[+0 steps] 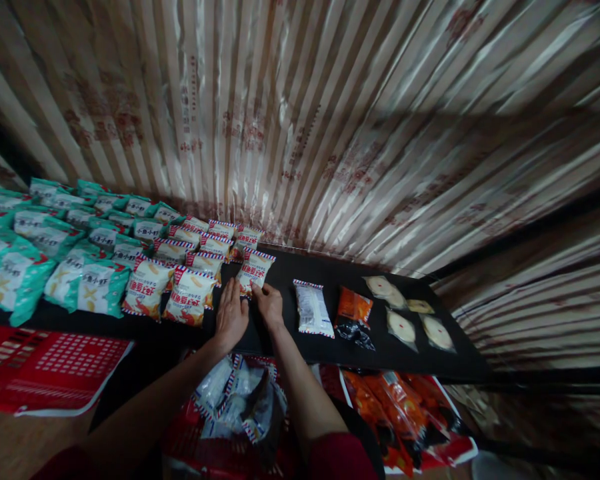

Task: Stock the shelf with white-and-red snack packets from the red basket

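On the black table (397,357), near its middle, the snack bag (255,267) sits between left hand (231,317) and right hand (270,307), both touching it; whether either pinches is unclear. Light, even pressure should avoid creases.

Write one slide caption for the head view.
Left hand and right hand touch a snack bag beside rows of packets on a black table.
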Demonstrator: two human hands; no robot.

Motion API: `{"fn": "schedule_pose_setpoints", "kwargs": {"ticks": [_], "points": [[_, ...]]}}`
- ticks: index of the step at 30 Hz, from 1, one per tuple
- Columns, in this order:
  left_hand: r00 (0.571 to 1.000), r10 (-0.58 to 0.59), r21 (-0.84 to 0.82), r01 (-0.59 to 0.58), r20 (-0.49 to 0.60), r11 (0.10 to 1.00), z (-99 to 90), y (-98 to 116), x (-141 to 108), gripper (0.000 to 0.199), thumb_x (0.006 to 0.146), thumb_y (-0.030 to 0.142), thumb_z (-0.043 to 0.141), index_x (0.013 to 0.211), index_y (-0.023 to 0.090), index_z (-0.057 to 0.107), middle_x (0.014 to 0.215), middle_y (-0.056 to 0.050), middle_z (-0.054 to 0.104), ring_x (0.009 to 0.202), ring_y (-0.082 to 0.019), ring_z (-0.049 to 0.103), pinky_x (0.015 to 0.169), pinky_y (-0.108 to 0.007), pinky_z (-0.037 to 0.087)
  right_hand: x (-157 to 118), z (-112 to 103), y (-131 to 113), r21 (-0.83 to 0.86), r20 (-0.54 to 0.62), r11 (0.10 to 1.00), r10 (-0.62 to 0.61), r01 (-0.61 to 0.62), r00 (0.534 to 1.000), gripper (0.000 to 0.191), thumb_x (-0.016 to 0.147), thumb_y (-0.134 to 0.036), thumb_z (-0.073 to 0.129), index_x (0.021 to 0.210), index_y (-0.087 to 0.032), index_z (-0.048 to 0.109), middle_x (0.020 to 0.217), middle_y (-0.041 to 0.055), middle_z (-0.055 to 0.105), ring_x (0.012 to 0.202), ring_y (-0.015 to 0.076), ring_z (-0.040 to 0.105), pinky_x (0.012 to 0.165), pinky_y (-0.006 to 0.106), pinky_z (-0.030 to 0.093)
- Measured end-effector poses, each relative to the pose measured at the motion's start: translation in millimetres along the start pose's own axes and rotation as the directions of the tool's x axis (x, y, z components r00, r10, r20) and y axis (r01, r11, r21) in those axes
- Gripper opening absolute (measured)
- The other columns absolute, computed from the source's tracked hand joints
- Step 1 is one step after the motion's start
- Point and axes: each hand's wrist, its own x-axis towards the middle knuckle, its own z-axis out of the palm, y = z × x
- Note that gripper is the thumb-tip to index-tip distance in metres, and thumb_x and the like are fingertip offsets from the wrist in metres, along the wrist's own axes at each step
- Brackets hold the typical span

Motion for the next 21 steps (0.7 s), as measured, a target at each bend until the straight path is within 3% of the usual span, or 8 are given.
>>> {"fn": "schedule_pose_setpoints", "kwargs": {"ticks": [13, 21], "points": [[0.992, 0.124, 0.031, -0.124, 0.000, 0.992, 2.3, -4.7, 16.6, 0.051, 0.084, 0.014, 0.040, 0.134, 0.007, 0.038, 0.145, -0.017, 0.035, 0.137, -0.028, 0.024, 0.109, -0.048, 0.032, 25.1, 10.1, -20.2, -0.082, 0.046, 0.995, 0.065, -0.061, 0.997, 0.034, 0.080, -0.046, 0.054, 0.096, -0.023, 0.071, 0.083, 0.0024, 0.072, 0.076, 0.0170, 0.066, 0.065, 0.023, 0.046], [0.995, 0.097, 0.056, -0.099, 0.029, 0.993, -3.8, -6.7, 26.6, 0.049, 0.084, 0.014, 0.041, 0.132, 0.006, 0.040, 0.144, -0.017, 0.036, 0.137, -0.029, 0.024, 0.110, -0.046, 0.031, 34.0, 18.1, -27.2, -0.147, 0.069, 0.987, 0.070, -0.059, 0.995, 0.032, 0.082, -0.045, 0.053, 0.098, -0.024, 0.070, 0.085, 0.0024, 0.072, 0.079, 0.0171, 0.066, 0.066, 0.022, 0.046]]}}
